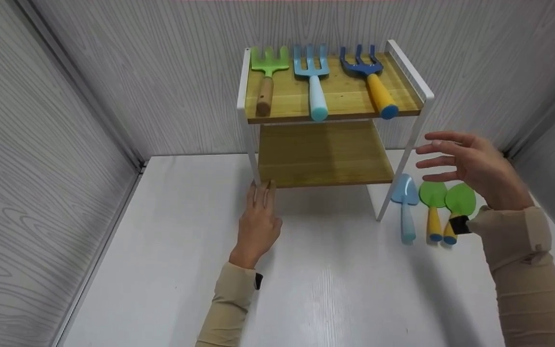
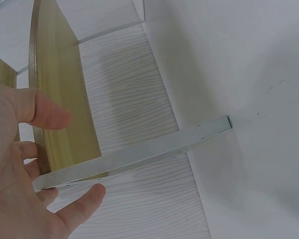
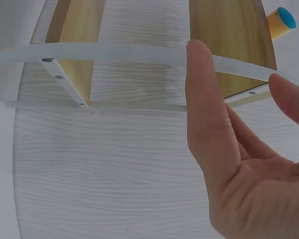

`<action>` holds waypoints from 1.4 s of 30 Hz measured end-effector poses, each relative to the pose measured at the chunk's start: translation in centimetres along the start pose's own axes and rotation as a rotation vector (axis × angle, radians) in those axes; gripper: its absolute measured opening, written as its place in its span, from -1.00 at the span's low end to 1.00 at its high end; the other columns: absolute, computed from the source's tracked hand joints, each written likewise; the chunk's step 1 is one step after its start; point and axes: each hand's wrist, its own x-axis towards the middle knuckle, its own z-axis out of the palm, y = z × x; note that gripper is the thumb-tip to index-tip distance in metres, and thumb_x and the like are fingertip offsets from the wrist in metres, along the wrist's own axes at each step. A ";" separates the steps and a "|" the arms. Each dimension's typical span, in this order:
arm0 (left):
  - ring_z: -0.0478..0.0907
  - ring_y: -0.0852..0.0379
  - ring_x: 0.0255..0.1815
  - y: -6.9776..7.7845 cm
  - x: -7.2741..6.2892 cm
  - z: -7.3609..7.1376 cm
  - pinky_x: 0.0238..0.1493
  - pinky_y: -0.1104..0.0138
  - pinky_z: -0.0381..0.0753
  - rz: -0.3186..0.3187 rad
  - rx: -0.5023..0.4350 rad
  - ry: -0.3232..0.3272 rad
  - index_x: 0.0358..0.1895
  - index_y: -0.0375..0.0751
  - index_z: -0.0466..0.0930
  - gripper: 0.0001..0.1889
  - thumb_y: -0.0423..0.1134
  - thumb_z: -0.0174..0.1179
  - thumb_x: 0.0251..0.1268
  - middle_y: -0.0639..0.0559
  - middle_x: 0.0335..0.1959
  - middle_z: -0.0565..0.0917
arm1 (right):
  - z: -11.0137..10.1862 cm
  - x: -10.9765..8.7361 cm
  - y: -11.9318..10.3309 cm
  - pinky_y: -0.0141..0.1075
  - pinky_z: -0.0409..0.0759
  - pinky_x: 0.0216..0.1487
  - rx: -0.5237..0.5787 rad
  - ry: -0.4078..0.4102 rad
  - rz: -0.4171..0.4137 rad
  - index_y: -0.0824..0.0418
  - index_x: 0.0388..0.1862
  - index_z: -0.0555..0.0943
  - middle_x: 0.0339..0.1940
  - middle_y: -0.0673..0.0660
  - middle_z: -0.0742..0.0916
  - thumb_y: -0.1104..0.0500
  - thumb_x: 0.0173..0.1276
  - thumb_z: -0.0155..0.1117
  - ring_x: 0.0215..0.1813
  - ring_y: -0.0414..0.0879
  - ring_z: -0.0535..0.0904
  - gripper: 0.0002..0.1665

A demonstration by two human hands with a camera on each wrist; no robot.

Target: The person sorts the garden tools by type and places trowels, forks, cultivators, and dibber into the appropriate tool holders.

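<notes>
On my head view, I count three forks on the top shelf (image 1: 340, 91) of the rack (image 1: 410, 70): the green fork (image 1: 269, 67), the pale blue fork (image 1: 312, 77) and the dark blue fork (image 1: 374, 84). They lie in one row, apart from each other, with tines toward the back wall and handles toward me. This part I would judge as done.

Three trowels lie on the table (image 1: 325, 274), near the right side of the rack: the pale blue trowel (image 1: 406, 202) and two green ones, the middle trowel (image 1: 433, 208) and the outer trowel (image 1: 460, 197). None of them is on a shelf, so I would judge this part as not yet done, if they also belong to the work.

The left hand (image 1: 259, 221) touches the rack at the front left corner of the lower shelf (image 1: 325, 154). Its fingers are about the leg (image 1: 252, 154), and the thumb stands free; I judge it a light steadying touch. The right hand (image 1: 472, 161) is raised, with the fingers apart and holding nothing, just beside the right side of the rack. Whether a fingertip there makes contact, I cannot tell surely.
</notes>
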 end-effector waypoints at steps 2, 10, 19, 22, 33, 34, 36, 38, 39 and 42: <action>0.14 -0.34 0.49 0.0 0.0 0.0 -0.29 0.18 0.73 0.009 0.005 0.007 0.50 -0.44 0.21 -0.24 -0.52 0.26 0.19 -0.27 0.42 0.27 | -0.4 0.1 0.3 -0.17 0.74 -0.12 -0.012 0.011 0.044 0.07 0.22 0.48 -0.02 -0.01 0.75 0.07 0.61 0.09 -0.04 -0.07 0.74 -0.71; 0.13 -0.31 0.50 -0.1 -0.1 0.0 -0.25 0.18 0.73 0.001 0.001 0.005 0.50 -0.43 0.19 -0.22 -0.51 0.29 0.19 -0.27 0.42 0.25 | -1.9 0.6 1.6 -0.06 0.72 -0.06 0.064 -0.085 0.121 0.07 0.18 0.54 0.05 0.01 0.74 0.06 0.67 -0.03 0.06 -0.02 0.73 -0.73; 0.13 -0.32 0.50 -0.3 -0.1 -0.4 -0.18 0.13 0.73 -0.016 0.010 -0.018 0.52 -0.42 0.16 -0.21 -0.49 0.29 0.22 -0.27 0.45 0.23 | -3.2 1.0 3.1 0.00 0.69 0.02 0.228 -0.131 0.199 0.05 0.13 0.59 0.08 0.08 0.73 0.11 0.69 -0.11 0.10 0.03 0.70 -0.69; 0.12 -0.32 0.51 -0.3 -0.1 -0.5 -0.21 0.15 0.74 -0.021 0.018 -0.022 0.52 -0.41 0.15 -0.20 -0.49 0.29 0.22 -0.26 0.46 0.22 | -3.6 1.1 3.6 0.03 0.68 0.05 0.226 -0.107 0.231 0.10 0.19 0.49 0.08 0.06 0.73 0.11 0.68 -0.09 0.10 0.02 0.70 -0.73; 0.11 -0.35 0.50 -0.4 0.0 -0.4 -0.34 0.16 0.73 -0.016 0.009 -0.021 0.51 -0.44 0.16 -0.23 -0.52 0.23 0.21 -0.28 0.41 0.25 | -4.0 1.5 6.0 0.05 0.61 0.16 0.085 -0.076 0.306 0.33 0.61 -0.08 0.06 -0.09 0.67 0.00 0.70 -0.13 0.10 -0.09 0.68 -0.27; 0.12 -0.36 0.50 -0.5 0.0 -0.4 -0.35 0.17 0.73 -0.012 0.010 -0.016 0.51 -0.45 0.17 -0.24 -0.53 0.22 0.21 -0.29 0.40 0.27 | -4.0 1.6 6.4 0.06 0.60 0.18 0.065 -0.077 0.312 0.36 0.63 -0.15 0.09 -0.08 0.64 -0.02 0.69 -0.14 0.12 -0.10 0.67 -0.20; 0.13 -0.36 0.49 -0.4 0.0 -0.3 -0.28 0.16 0.74 -0.008 0.016 -0.010 0.51 -0.45 0.18 -0.24 -0.52 0.23 0.21 -0.29 0.40 0.28 | -4.0 1.5 7.3 0.08 0.58 0.20 0.055 -0.072 0.323 0.39 0.63 -0.19 0.10 -0.07 0.62 -0.02 0.70 -0.15 0.13 -0.09 0.66 -0.18; 0.14 -0.35 0.49 -0.4 0.1 -0.1 -0.17 0.15 0.73 0.002 0.036 -0.007 0.50 -0.45 0.19 -0.25 -0.50 0.23 0.22 -0.28 0.39 0.29 | -4.2 1.2 8.2 0.10 0.56 0.21 0.063 -0.064 0.328 0.37 0.61 -0.10 0.10 -0.05 0.64 -0.01 0.70 -0.15 0.14 -0.08 0.65 -0.24; 0.15 -0.35 0.48 -0.3 0.1 -0.1 -0.10 0.14 0.72 0.010 0.052 -0.007 0.50 -0.45 0.19 -0.26 -0.49 0.24 0.23 -0.29 0.38 0.30 | -4.2 1.1 8.7 0.11 0.56 0.21 0.065 -0.062 0.332 0.35 0.59 -0.05 0.11 -0.04 0.64 -0.01 0.70 -0.15 0.14 -0.07 0.65 -0.28; 0.20 -0.34 0.46 -0.3 0.1 0.0 0.12 0.06 0.62 0.028 0.110 -0.005 0.48 -0.45 0.24 -0.29 -0.46 0.25 0.24 -0.29 0.36 0.34 | -4.4 0.9 10.0 0.12 0.55 0.21 0.067 -0.061 0.342 0.33 0.54 0.05 0.06 -0.06 0.67 0.00 0.70 -0.16 0.14 -0.03 0.65 -0.36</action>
